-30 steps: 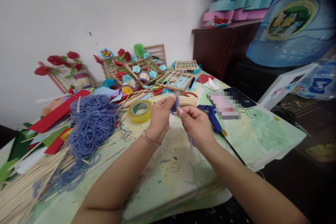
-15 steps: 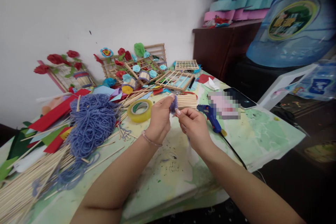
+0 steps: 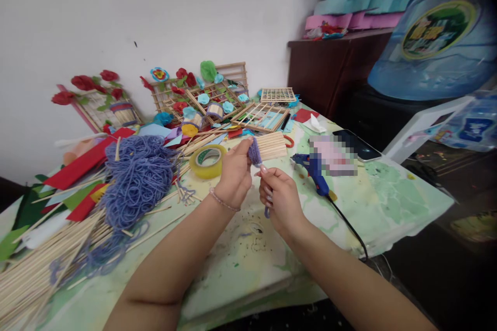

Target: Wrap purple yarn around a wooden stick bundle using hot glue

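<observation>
My left hand (image 3: 235, 173) is closed on one end of a small row of wooden sticks (image 3: 272, 146) laid side by side. Purple-blue yarn (image 3: 254, 152) is wrapped round that end, beside my thumb. Just below and to the right, my right hand (image 3: 280, 192) pinches the yarn close to the wrapping. A short loop of it hangs under the fingers. The sticks' bare ends point right, above the table. On the left lies a big tangled heap of the same yarn (image 3: 137, 181). A roll of clear yellow tape (image 3: 207, 161) rests beside my left hand.
A blue glue gun (image 3: 315, 175) with a black cord lies to the right, near a phone (image 3: 356, 145). Long wooden sticks (image 3: 42, 269) fill the left front. Stick frames with paper flowers (image 3: 174, 90) lean against the wall. A large water bottle (image 3: 430, 41) stands at right.
The row of sticks has tilted, its free end rising a little. My right hand has drawn slightly down and away from the wrapping, with the yarn between its fingers.
</observation>
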The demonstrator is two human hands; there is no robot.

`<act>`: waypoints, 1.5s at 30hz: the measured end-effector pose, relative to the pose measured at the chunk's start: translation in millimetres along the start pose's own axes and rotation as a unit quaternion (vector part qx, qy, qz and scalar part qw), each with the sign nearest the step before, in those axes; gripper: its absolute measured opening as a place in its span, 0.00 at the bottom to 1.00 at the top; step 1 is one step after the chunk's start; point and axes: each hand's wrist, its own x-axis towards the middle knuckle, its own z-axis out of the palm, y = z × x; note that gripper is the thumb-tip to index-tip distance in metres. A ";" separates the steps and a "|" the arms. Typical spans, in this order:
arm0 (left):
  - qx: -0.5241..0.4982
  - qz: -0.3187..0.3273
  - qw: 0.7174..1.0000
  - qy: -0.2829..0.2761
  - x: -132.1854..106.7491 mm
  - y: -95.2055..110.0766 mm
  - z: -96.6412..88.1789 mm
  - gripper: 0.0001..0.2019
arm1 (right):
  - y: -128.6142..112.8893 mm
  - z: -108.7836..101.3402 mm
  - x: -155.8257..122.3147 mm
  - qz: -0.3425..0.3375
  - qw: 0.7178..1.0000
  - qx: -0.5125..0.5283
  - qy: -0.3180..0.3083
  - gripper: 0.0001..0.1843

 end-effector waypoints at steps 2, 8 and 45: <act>-0.015 -0.006 1.000 0.000 1.2 1.2 -0.2 0.02 | 1.7 1.1 -0.2 -0.002 1.000 0.008 0.006 0.14; 0.006 -0.031 0.999 0.019 2.3 3.3 -1.2 0.02 | 4.0 3.6 -0.6 0.000 1.000 0.012 0.003 0.15; -0.025 -0.091 0.995 0.041 2.4 18.8 4.1 0.08 | 8.2 -9.0 11.4 -0.019 0.999 -0.034 0.028 0.17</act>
